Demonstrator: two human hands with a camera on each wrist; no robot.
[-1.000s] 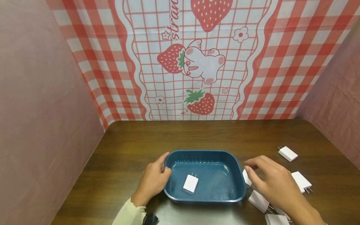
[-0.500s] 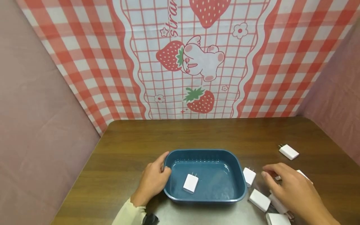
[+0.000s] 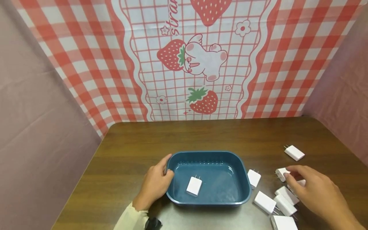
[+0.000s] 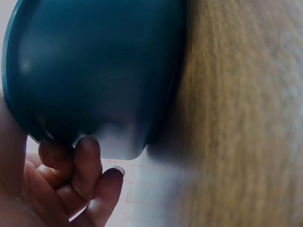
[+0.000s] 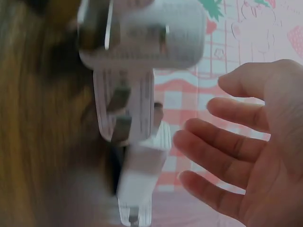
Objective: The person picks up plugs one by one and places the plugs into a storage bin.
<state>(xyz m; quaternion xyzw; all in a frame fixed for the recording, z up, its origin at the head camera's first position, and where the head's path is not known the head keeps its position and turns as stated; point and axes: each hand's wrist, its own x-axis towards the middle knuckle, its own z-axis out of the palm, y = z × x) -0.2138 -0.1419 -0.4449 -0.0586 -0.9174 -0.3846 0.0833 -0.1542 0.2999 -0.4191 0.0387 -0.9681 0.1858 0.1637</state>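
The right hand (image 3: 317, 188) is now reaching farther right than a second ago, leaving one charger (image 3: 254, 179) lying just beside the right wall of the blue tray (image 3: 221, 193). Its fingers are extending loosely, gripping nothing; the fingertips are overlapping another white charger (image 3: 281, 174) in the head view, though whether they are touching it I cannot tell. The left hand (image 3: 157, 181) is gripping the tray's left rim between thumb and curled fingers. A single adapter (image 3: 194, 186) is lying inside the tray, while more plugs (image 3: 265, 202) are clustering on the wooden surface (image 3: 129, 143).
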